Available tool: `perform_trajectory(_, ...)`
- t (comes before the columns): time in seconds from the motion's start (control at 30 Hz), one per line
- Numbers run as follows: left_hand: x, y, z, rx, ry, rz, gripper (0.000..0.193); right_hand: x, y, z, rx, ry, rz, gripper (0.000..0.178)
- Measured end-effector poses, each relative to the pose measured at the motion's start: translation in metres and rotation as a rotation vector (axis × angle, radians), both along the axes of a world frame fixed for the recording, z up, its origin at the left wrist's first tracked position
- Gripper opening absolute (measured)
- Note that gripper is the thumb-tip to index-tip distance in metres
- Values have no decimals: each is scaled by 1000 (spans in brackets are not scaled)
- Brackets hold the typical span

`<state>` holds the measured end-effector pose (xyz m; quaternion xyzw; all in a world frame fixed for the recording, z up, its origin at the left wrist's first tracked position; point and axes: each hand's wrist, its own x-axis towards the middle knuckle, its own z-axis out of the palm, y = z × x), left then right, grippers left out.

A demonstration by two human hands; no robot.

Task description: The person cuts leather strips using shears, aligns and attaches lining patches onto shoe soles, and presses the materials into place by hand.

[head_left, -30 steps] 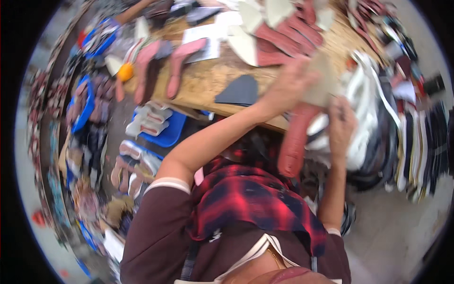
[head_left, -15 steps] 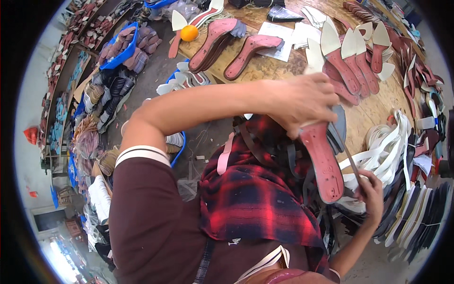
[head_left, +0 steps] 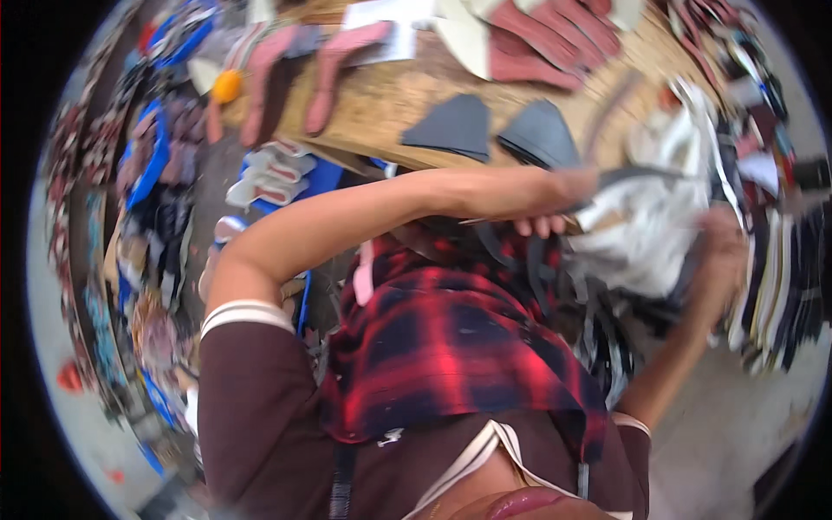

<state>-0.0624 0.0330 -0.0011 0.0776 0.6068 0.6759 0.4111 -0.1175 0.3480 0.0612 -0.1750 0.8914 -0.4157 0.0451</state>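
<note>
My left hand (head_left: 559, 198) is in front of my body, near the table's front edge, fingers curled under; what they close on is hidden. From beside it a blurred dark grey strip (head_left: 646, 173) stretches toward the right. My right hand (head_left: 721, 251) is smeared by motion beside a heap of white straps (head_left: 646, 234), so its fingers cannot be read. Past my left forearm, two dark grey leather pieces, one (head_left: 452, 126) left of the other (head_left: 539, 134), lie on the wooden table (head_left: 373, 113). Reddish insoles with cream ends (head_left: 537, 43) overlap behind them.
Two pink-brown stacks of insoles, one (head_left: 264, 82) left of the other (head_left: 334, 74), stand by an orange fruit (head_left: 227, 87) at the table's left. Blue bins (head_left: 149, 160) fill the left side. Long dark and pale strips (head_left: 784, 286) hang at the right.
The red insole no longer shows in my left hand, which is now lower. My right hand has moved up and to the right. The view has shifted, showing the grey pieces on the table.
</note>
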Motion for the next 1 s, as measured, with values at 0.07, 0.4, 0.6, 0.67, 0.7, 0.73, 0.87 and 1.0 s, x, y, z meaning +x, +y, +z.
perform_trajectory(0.07,6,-4,-10,130,-94,68,73,57,-62,-31,-131,-641,248,42)
perform_trajectory(0.4,17,-2,48,-405,538,-265,94,98,-82,-72,-1127,-467,-318,21)
perform_trajectory(0.6,16,0,32,-427,606,-436,91,115,-86,-59,-1379,-980,-469,28)
perform_trajectory(0.67,12,1,29,-425,591,-501,90,112,-82,-66,-1211,-1010,-713,24)
perform_trajectory(0.7,6,5,31,-415,588,-576,88,117,-73,-72,-1209,-1003,-742,24)
perform_trajectory(0.73,2,6,28,-400,602,-606,84,121,-67,-81,-1235,-938,-636,26)
perform_trajectory(0.87,-6,4,17,-255,446,-512,74,113,-47,-64,-1419,-1031,-278,40)
perform_trajectory(1.0,7,11,-7,-175,474,-299,71,117,-62,-87,-1244,-619,-256,50)
